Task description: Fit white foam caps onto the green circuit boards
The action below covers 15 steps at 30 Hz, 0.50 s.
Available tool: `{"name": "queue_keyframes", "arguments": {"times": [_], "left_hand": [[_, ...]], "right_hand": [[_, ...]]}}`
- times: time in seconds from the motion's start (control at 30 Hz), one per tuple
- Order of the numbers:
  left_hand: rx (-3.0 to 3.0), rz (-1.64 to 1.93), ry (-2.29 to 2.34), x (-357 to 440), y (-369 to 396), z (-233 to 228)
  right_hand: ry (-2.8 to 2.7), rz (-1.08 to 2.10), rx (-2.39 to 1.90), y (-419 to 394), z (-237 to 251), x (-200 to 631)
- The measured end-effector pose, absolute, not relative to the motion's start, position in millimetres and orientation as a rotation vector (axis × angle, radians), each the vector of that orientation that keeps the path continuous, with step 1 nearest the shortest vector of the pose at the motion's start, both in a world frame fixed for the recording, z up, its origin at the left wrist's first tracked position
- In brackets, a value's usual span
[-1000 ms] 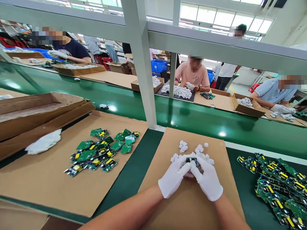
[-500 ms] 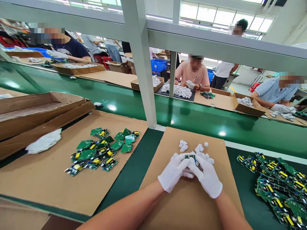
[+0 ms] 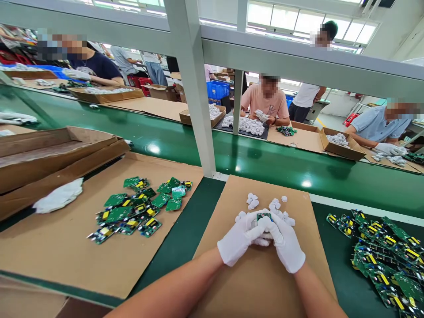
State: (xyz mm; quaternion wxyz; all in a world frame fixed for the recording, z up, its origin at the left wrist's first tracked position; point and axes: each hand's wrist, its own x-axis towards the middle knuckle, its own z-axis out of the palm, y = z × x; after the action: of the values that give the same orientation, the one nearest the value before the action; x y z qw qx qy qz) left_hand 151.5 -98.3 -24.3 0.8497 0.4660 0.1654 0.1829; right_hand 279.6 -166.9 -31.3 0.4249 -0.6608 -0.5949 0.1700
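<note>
Both my hands wear white gloves and meet over a cardboard sheet [image 3: 265, 282]. Between them is a small green circuit board [image 3: 264, 217], mostly covered by the fingers. My left hand [image 3: 239, 236] closes on the board's left side, thumb on the near edge. My right hand [image 3: 285, 242] grips it from the right, thumb and fingers bent inward. Small white lumpy pieces [image 3: 285, 218] lie just beyond my fingers, some partly hidden by the gloves. A few more white pieces [image 3: 252, 201] sit farther up the sheet.
Circuit boards [image 3: 386, 260] are heaped at right; another pile [image 3: 132, 210] lies on the left cardboard. A white glove [image 3: 58, 196] rests beside a cardboard box [image 3: 62, 152]. A grey post [image 3: 195, 97] rises ahead, before the green conveyor [image 3: 265, 157]. Co-workers sit across it.
The board between my hands is tilted slightly and shows a little more of its face. My fingers have shifted a little on it. White gloves appear on the conveyor at far left.
</note>
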Motion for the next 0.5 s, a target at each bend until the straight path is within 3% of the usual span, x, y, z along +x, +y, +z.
{"name": "queue_keyframes", "arguments": {"times": [0.13,0.33,0.5], "left_hand": [[0.833,0.368,0.352,150,-95,-28],[0.933,0.423,0.402,150,-98,-21],[0.931,0.439,0.42,151,-101,-17]], "right_hand": [[-1.548,0.439,-1.606,-167,-29,280],[-1.53,0.206,-1.757,-170,-44,280],[-1.481,0.601,-1.604,-170,-33,280]]}}
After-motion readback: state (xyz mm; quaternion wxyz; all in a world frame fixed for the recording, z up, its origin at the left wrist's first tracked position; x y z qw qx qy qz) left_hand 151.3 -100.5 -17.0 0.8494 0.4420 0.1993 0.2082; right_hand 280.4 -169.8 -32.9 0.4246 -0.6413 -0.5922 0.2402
